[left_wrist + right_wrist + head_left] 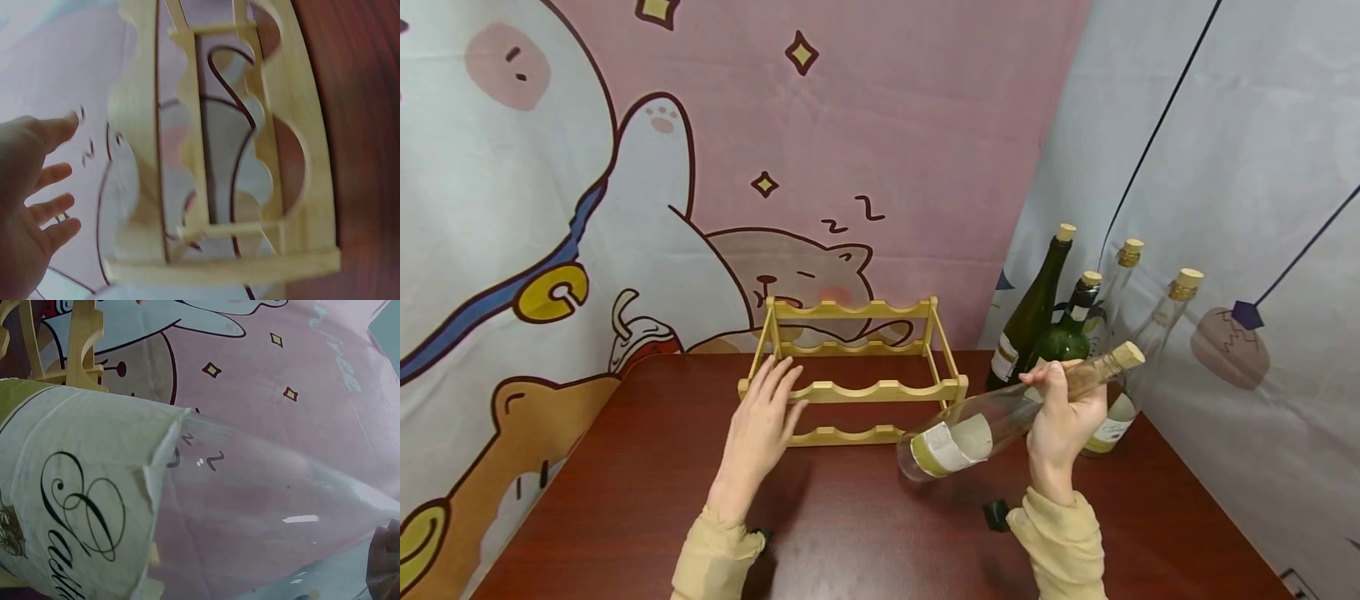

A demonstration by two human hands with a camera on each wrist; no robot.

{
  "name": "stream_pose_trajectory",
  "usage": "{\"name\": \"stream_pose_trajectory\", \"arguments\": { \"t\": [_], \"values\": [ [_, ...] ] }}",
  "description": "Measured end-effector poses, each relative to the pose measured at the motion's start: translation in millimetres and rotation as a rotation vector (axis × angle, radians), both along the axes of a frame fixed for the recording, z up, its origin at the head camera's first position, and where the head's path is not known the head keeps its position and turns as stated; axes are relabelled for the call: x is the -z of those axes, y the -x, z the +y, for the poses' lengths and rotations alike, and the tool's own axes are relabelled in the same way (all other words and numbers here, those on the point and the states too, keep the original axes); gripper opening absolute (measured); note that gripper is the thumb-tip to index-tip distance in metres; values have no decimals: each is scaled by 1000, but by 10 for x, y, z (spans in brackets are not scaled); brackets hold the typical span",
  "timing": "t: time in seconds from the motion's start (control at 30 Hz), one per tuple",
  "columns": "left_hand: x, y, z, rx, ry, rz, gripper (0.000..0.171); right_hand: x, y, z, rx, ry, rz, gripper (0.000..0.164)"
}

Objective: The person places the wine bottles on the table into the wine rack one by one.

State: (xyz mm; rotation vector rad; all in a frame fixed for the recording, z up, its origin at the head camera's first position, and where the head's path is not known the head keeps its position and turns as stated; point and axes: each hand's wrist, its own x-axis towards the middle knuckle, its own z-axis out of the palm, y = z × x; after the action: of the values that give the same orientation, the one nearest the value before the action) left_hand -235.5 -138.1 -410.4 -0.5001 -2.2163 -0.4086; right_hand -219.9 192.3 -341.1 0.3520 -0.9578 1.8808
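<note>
My right hand (1063,425) grips the neck of a clear glass wine bottle (1011,408). A cork (1127,356) plugs its mouth, and a torn white and yellow-green label (81,494) wraps its body. The bottle is tilted, base toward the left and low, beside the right front of a light wooden wine rack (853,392). The rack has two levels of scalloped rails with no bottles in it. At the rack's left front is my left hand (762,429), fingers spread and fairly straight. In the left wrist view, that hand (31,200) holds nothing.
Several corked bottles stand at the right back: a dark green bottle (1037,300), a green bottle (1063,340) and clear bottles, one a labelled clear bottle (1159,325). A printed cloth (925,167) hangs behind the dark red table (850,533).
</note>
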Motion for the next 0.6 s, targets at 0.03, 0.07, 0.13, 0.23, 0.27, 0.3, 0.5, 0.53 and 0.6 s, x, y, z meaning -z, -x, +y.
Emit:
{"name": "stream_pose_trajectory", "arguments": {
  "t": [0.03, 0.07, 0.13, 0.23, 0.27, 0.3, 0.5, 0.53, 0.6],
  "values": [
    [-21, -21, 51, 23, 11, 0, 50, -3, -4, -11, -3, 2, 2, 12],
    [-38, -42, 104, 45, 20, -7, 52, -5, -8, -23, -3, 3, 1, 12],
    [-61, -86, 208, 91, 36, -30, 58, -8, -17, -45, -8, 8, -2, 12],
    [-75, -152, 350, 158, 48, -93, 66, -10, -26, -77, -16, 17, -8, 12],
    [-74, -171, 393, 175, 49, -119, 69, -11, -28, -89, -18, 22, -8, 12],
    [-72, -187, 433, 192, 51, -142, 71, -11, -31, -100, -22, 25, -9, 12],
    [-38, -261, 620, 274, 25, -272, 85, -4, -47, -169, -25, 49, -23, 12],
    [-34, -267, 640, 283, 19, -286, 86, -2, -47, -184, -24, 54, -26, 12],
    [-20, -275, 670, 293, 10, -299, 87, 2, -51, -217, -27, 60, -30, 13]
  ]
}}
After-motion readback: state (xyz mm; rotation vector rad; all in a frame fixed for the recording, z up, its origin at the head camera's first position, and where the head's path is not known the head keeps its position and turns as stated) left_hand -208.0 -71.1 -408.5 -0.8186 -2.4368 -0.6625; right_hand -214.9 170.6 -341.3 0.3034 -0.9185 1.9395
